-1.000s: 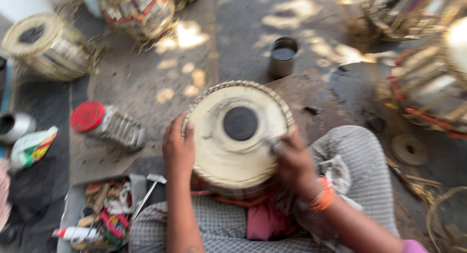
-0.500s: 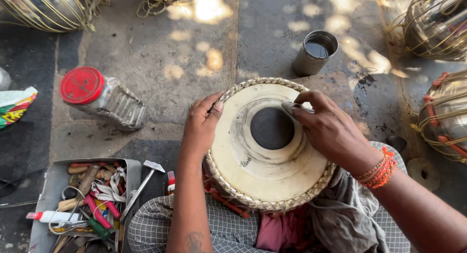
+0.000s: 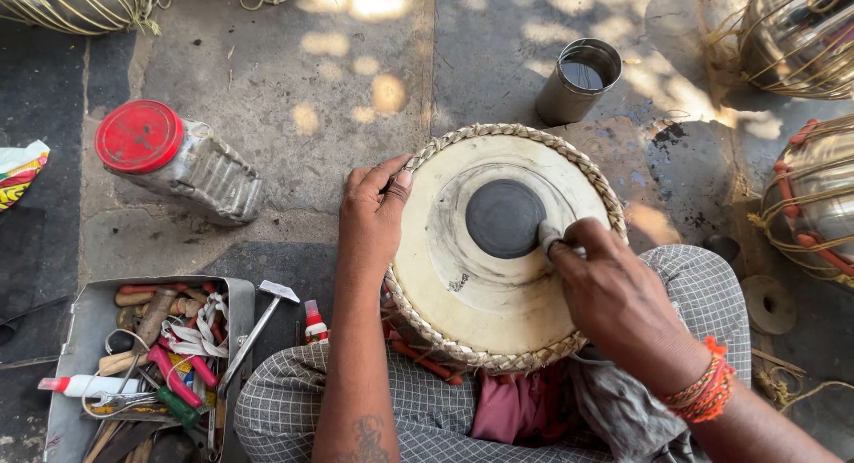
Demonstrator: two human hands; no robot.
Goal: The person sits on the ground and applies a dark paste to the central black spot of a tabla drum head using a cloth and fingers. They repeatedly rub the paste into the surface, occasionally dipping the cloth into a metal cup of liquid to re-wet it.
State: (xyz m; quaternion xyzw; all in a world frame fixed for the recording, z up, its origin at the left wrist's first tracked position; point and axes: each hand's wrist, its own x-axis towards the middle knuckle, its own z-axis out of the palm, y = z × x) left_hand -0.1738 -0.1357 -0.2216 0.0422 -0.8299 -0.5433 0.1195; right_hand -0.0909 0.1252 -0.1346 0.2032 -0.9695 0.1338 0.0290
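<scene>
A round drum with a cream skin, a black centre patch and a braided rim rests on my lap. My left hand grips the drum's left rim, thumb lying on the skin. My right hand comes from the lower right and presses a small pale object, pinched in the fingertips, against the right edge of the black patch. What the object is I cannot tell.
A metal cup of dark liquid stands beyond the drum. A plastic jar with a red lid lies at the left. A metal tray holds several tools, a small hammer beside it. Metal drum shells sit at the right.
The view has steadied and closed in on the drum. My right hand moved from the drum's upper right rim down to the right edge of the black patch. My left hand stayed on the rim.
</scene>
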